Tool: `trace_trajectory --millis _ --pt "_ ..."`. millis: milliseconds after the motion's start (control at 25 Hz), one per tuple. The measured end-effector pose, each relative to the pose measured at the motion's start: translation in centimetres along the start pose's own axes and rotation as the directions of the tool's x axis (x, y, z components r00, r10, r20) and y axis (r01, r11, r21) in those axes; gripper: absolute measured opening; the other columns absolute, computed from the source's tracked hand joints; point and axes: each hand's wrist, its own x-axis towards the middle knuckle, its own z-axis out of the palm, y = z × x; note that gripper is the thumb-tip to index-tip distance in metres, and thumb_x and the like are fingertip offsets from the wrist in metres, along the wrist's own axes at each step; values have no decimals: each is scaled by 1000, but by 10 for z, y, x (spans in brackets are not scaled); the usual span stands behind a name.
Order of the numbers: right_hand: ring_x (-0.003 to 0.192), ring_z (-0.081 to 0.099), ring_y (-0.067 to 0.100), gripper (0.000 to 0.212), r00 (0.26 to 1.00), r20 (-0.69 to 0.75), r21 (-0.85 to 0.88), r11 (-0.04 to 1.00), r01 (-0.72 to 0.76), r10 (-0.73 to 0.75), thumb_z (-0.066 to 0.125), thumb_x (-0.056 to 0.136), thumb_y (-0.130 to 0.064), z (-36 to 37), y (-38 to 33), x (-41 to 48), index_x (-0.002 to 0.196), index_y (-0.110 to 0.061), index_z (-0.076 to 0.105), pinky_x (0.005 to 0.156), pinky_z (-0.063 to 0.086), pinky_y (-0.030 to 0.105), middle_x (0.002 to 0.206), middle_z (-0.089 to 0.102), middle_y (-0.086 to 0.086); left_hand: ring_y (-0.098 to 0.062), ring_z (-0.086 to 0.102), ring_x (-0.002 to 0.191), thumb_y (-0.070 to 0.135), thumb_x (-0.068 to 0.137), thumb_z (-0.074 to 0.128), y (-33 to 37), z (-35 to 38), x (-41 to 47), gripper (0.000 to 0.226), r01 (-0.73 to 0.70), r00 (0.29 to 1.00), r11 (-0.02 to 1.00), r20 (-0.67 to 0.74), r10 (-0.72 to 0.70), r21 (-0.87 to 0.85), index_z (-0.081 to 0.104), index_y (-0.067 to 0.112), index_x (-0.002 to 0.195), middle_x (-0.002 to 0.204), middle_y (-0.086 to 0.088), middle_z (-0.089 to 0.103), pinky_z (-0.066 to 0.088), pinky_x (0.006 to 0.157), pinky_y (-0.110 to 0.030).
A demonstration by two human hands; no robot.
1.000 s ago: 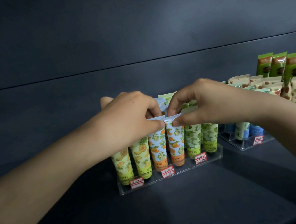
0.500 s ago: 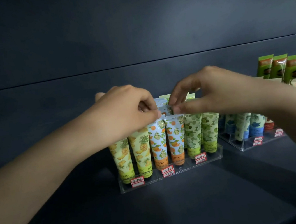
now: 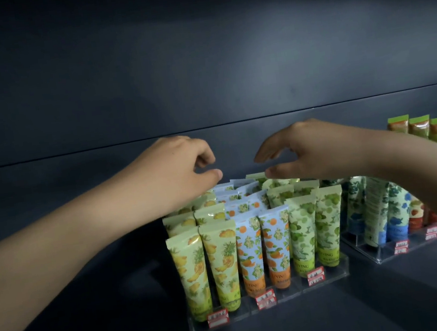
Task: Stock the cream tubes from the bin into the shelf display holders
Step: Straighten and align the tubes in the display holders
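A clear acrylic display holder stands on the dark shelf, filled with upright cream tubes: yellow pineapple tubes at the left, blue orange-print tubes in the middle, green tubes at the right. My left hand hovers above the back rows, fingers loosely curled, holding nothing. My right hand hovers opposite it, fingers spread and relaxed, thumb just over the rear tube tops, holding nothing. The bin is out of view.
A second acrylic holder with blue, white and red tubes stands to the right. Green and brown tubes stand behind it at the far right. The dark shelf back wall rises close behind the tubes.
Both hands let go of the blue orange-print tube tops they were pinching and lifted up and apart. The tubes now stand uncovered in their rows.
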Motion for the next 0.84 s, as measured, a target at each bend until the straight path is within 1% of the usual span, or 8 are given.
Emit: trace_trajectory --millis 120,240,360,440,520,680,760,840 --pt "87 59 -2 24 1000 8 46 999 -19 19 63 85 -28 7 4 13 108 -23 67 66 34 -5 103 68 -12 -4 57 95 37 85 58 -11 5 13 22 -59 998 998 28 60 -5 64 24 101 100 12 63 38 77 -16" --pt "86 61 -6 18 999 18 112 993 -38 36 66 82 -24 11 8 27 100 -23 70 69 39 -2 86 65 -21 -1 58 84 36 82 60 -25 8 28 14 -101 993 994 53 104 -51 67 28 90 88 14 65 38 71 -8" --pt "85 61 -6 15 999 39 142 989 -40 35 68 81 -24 16 11 38 96 -24 71 69 41 1 83 65 -23 3 57 76 38 79 60 -38 14 45 12 -136 987 989 79 141 -60 67 29 84 81 16 64 38 67 -6" --pt "85 60 -6 14 997 75 131 991 -35 25 69 80 -25 18 12 46 94 -24 71 72 43 5 82 65 -23 6 55 72 40 77 60 -43 19 57 15 -150 984 986 86 156 -68 69 29 83 76 18 62 38 64 -6" --pt "85 59 -9 15 995 102 118 993 -22 10 69 80 -27 21 14 52 94 -26 71 75 43 6 82 64 -24 7 54 72 43 75 59 -43 26 66 20 -158 979 984 115 167 -77 70 28 82 74 18 62 38 62 -7" --pt "78 50 -26 18 993 119 94 996 6 -17 72 77 -31 28 21 66 95 -30 71 72 33 -5 81 57 -34 1 57 79 48 75 61 -40 39 76 23 -160 962 987 218 162 -27 73 30 82 80 18 66 48 76 -24" --pt "79 52 -25 21 988 155 134 991 -7 -15 75 75 -31 31 24 72 95 -27 72 72 33 -5 79 59 -34 0 56 79 50 73 62 -40 41 79 21 -155 962 988 225 152 -4 72 32 80 78 20 65 48 81 -28" --pt "82 59 -16 22 978 204 232 973 -10 -38 77 73 -28 34 25 78 94 -26 72 77 39 0 83 67 -26 2 54 77 51 72 64 -41 43 79 21 -144 965 989 221 144 -15 71 32 78 73 22 63 47 81 -29"
